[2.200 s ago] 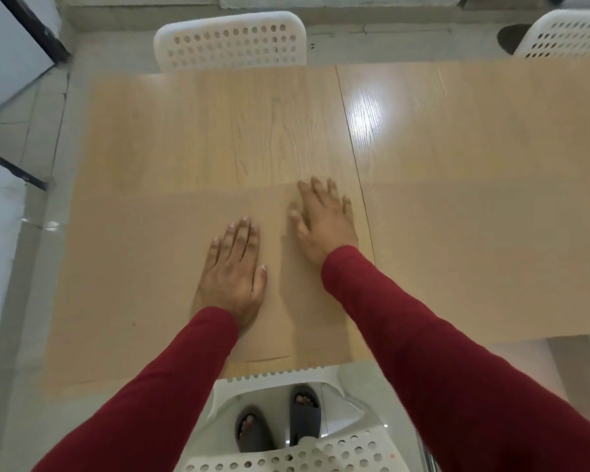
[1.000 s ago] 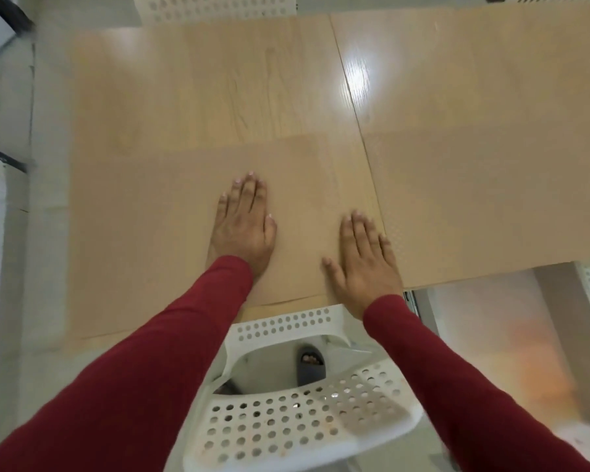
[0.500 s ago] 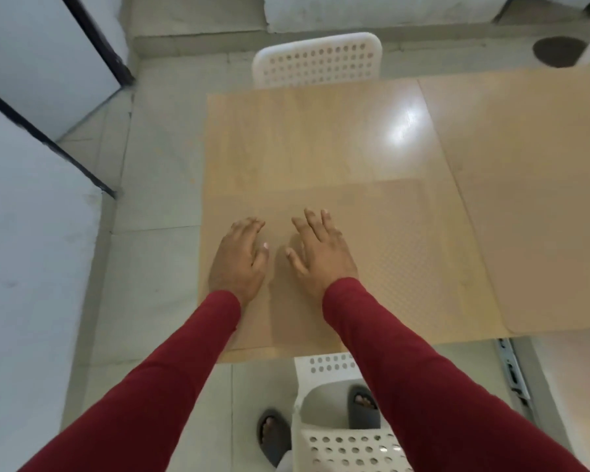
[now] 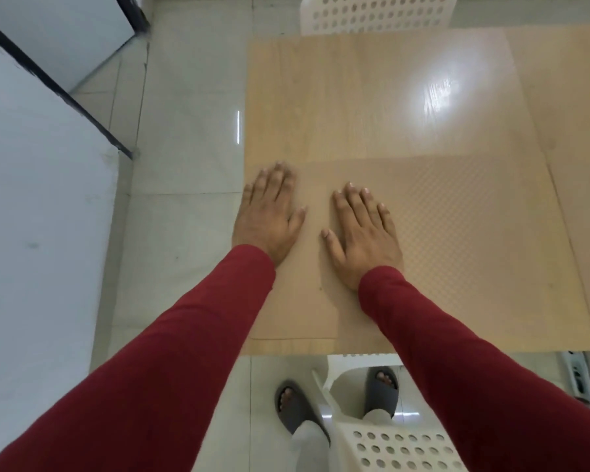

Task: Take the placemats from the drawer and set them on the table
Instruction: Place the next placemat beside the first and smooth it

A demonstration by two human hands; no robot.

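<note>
A tan, dotted placemat (image 4: 457, 247) lies flat on the near left part of the light wooden table (image 4: 355, 97). My left hand (image 4: 268, 216) presses flat on the mat's left edge, at the table's left side. My right hand (image 4: 361, 233) lies flat on the mat just to the right of it, fingers straight. A second placemat (image 4: 586, 199) lies on the table at the right edge of view. Both arms wear red sleeves.
A white perforated chair (image 4: 378, 11) stands at the table's far side. Another white chair (image 4: 389, 437) is under me at the near edge, with my feet in grey slippers beside it. Pale floor tiles and a white cabinet (image 4: 31, 199) lie to the left.
Both hands have slid leftward across the near placemat; the left hand now reaches its left edge. My view has shifted left, so the table sits further right in frame.
</note>
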